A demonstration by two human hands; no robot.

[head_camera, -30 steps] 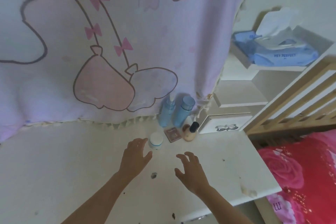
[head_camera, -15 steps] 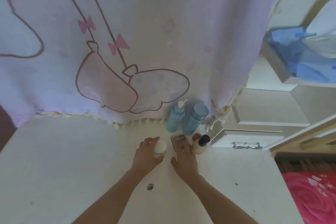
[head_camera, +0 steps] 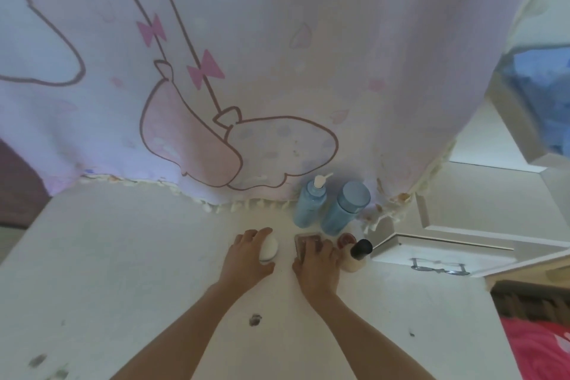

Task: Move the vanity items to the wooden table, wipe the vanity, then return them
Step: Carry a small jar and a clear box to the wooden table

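Note:
On the white vanity top my left hand grips a small white jar, fingers curled over its top. My right hand lies over a small brown compact and curls round its near part. Right of that hand stands a beige bottle with a black cap, with a small round reddish item behind it. Two blue bottles stand at the back: a pump bottle and a wider capped one.
A pink cartoon cloth hangs over the back of the vanity. A white drawer box with a bow handle and shelves sit to the right. Dark smudges mark the top. A red bed cover lies lower right.
Both hands reached forward from the open middle of the top. The left hand closed round the white jar and the right hand came down on the compact. The camera moved closer.

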